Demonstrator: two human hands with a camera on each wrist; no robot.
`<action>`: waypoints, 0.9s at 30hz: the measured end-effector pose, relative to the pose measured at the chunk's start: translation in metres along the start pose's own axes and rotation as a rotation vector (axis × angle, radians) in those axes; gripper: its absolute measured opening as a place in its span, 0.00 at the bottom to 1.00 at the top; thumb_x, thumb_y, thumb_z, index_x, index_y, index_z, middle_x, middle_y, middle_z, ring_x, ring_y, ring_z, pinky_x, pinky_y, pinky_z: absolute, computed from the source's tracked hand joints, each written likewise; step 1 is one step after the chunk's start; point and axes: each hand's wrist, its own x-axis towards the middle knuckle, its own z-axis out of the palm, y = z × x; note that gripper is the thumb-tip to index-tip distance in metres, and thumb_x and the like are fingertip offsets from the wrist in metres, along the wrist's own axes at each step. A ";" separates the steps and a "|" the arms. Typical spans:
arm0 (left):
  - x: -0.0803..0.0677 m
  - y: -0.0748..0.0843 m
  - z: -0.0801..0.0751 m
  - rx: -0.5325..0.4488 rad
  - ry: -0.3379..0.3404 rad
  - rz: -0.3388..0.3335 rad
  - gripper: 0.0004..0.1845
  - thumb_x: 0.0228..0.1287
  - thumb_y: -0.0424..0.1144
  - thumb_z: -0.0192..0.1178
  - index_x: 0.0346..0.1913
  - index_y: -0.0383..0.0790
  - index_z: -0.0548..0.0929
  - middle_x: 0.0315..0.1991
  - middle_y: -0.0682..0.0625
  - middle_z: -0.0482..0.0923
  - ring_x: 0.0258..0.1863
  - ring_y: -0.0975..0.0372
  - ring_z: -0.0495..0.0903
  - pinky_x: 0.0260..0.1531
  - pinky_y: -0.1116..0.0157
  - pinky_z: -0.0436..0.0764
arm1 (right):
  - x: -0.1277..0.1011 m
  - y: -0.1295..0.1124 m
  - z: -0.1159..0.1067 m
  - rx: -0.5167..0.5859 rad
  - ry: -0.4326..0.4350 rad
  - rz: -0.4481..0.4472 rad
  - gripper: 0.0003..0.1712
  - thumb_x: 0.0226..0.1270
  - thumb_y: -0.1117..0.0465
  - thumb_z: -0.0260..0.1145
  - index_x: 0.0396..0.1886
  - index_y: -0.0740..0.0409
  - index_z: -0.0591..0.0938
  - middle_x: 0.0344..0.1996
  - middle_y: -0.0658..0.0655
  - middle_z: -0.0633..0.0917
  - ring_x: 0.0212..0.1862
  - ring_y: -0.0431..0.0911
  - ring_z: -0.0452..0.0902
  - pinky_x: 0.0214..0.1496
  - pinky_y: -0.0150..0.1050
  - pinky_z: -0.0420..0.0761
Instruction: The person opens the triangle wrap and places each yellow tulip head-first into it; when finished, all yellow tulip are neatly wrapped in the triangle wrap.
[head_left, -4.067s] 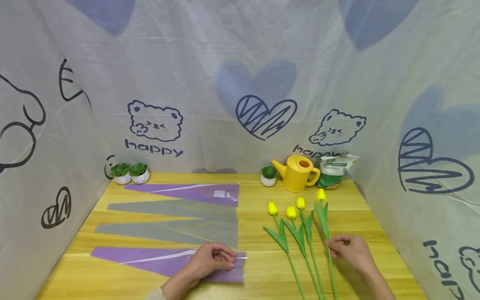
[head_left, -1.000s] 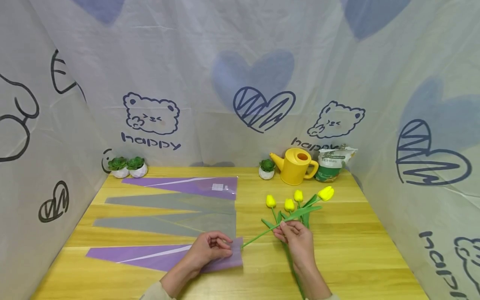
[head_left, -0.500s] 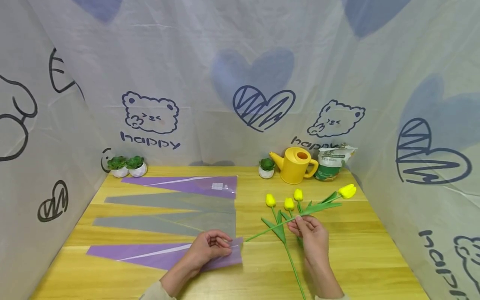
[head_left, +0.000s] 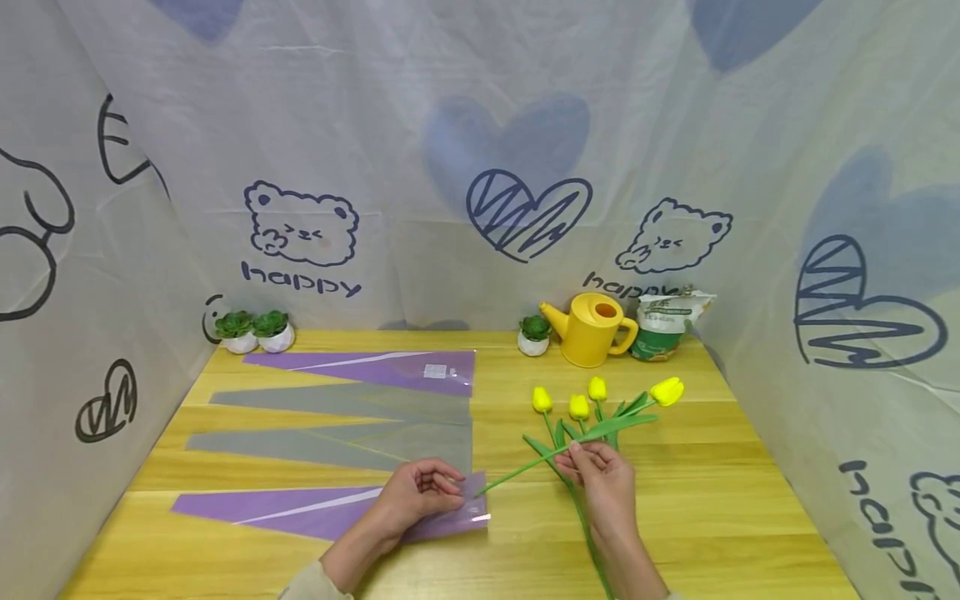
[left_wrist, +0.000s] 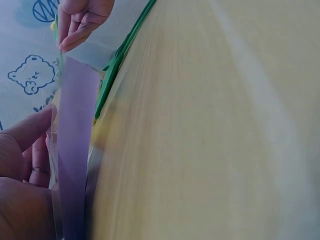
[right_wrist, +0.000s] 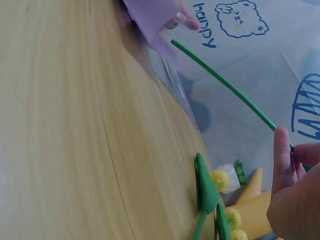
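A yellow tulip [head_left: 666, 391] is pinched by the right hand [head_left: 600, 475], stem end at the purple sleeve [head_left: 315, 512], pinched open on the desk [head_left: 712, 500] by the left hand [head_left: 416, 496]. The stem likely needs sliding in next.

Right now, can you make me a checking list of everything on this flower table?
Surface: yellow wooden table, bare at the right.
Job's things: yellow tulip on a green stem, lifted; nearest purple plastic sleeve; three more tulips lying.
Clutter: three other sleeves, yellow watering can, green-white bag, three small potted plants.
Hands: left hand pinches the sleeve's mouth; right hand pinches the stem.
Cables: nothing seen.
Surroundings: bear-and-heart printed sheets.
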 end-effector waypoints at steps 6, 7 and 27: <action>0.000 0.002 0.000 0.011 0.013 0.003 0.23 0.53 0.24 0.75 0.52 0.21 0.81 0.33 0.54 0.87 0.34 0.66 0.85 0.37 0.73 0.83 | -0.001 0.005 0.004 -0.006 -0.003 0.006 0.12 0.76 0.72 0.61 0.51 0.81 0.75 0.33 0.61 0.89 0.37 0.45 0.90 0.47 0.37 0.89; 0.000 0.002 0.000 0.009 0.013 0.004 0.23 0.53 0.24 0.75 0.52 0.21 0.81 0.33 0.54 0.87 0.34 0.66 0.85 0.37 0.73 0.83 | -0.001 0.006 0.004 -0.010 -0.008 0.006 0.12 0.76 0.72 0.60 0.50 0.81 0.75 0.33 0.61 0.89 0.37 0.45 0.90 0.47 0.37 0.89; 0.005 0.001 0.012 0.007 0.056 0.055 0.20 0.53 0.26 0.76 0.50 0.24 0.84 0.35 0.55 0.88 0.35 0.66 0.84 0.38 0.72 0.83 | -0.016 0.025 0.038 0.006 -0.110 0.057 0.09 0.72 0.73 0.65 0.46 0.78 0.78 0.33 0.62 0.90 0.35 0.46 0.91 0.44 0.37 0.89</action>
